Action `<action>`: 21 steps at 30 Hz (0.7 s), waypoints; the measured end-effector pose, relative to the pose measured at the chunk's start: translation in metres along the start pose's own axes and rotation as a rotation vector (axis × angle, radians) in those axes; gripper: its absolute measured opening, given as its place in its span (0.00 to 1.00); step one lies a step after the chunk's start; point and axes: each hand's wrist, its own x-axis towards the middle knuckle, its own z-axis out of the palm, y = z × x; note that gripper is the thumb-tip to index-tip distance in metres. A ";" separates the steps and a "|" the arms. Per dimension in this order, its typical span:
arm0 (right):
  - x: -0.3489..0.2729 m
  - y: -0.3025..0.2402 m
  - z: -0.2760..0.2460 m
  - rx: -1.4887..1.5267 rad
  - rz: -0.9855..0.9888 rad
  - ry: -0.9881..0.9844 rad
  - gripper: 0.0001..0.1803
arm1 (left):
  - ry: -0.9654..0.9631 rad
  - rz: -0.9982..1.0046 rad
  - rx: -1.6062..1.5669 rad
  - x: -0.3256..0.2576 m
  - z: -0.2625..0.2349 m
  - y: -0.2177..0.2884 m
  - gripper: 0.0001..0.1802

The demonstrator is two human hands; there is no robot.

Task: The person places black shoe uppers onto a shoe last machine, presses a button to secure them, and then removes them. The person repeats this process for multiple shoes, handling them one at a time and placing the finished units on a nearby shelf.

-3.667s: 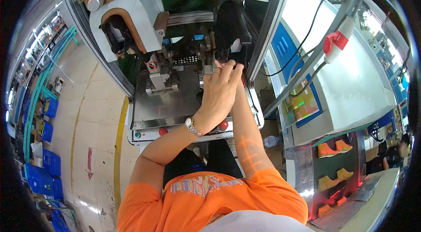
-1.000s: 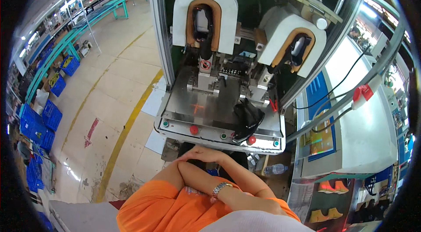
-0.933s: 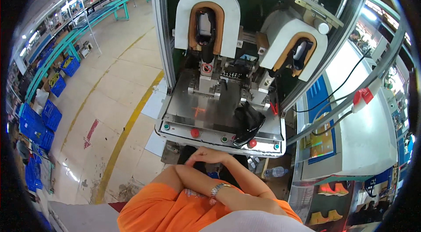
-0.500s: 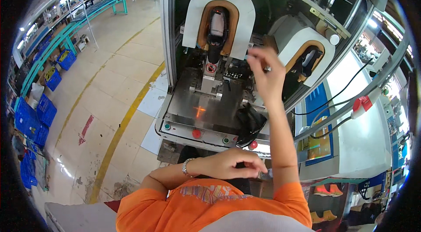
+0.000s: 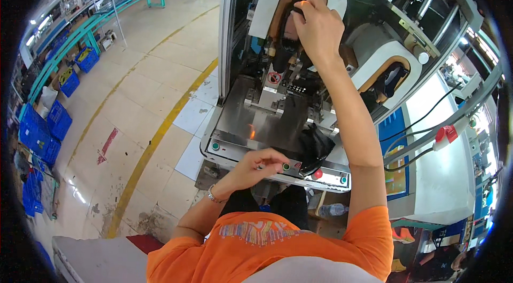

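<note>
A black shoe upper with a paler inside sits on the upright form of the machine, framed by a brown pad and a white U-shaped housing. The bent fingers of my right hand close on its upper edge; the fingertips are partly hidden. My left hand hovers at the front panel, with nothing in it and its fingers loosely curled but apart. Close to its fingertips is a green button. Another black upper lies on the front right of the metal bed.
To the right stands a second white housing holding a dark upper. A red knob and another green button are on the front panel. Grey conduit and a red-and-white plug run at the right. Blue crates stand far left.
My right hand has moved up and left onto the shoe upper in the machine. My left hand has gone forward to the front panel. The whole view has shifted slightly.
</note>
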 end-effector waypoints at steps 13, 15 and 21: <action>0.012 0.012 0.007 -0.066 -0.114 0.106 0.05 | 0.136 0.004 -0.040 0.005 -0.015 -0.008 0.11; 0.013 0.016 0.007 -0.041 -0.111 0.183 0.04 | 0.152 0.025 -0.024 0.006 -0.016 -0.008 0.10; 0.010 0.017 -0.045 0.258 0.087 0.450 0.05 | 0.606 0.275 0.361 0.013 -0.042 -0.007 0.16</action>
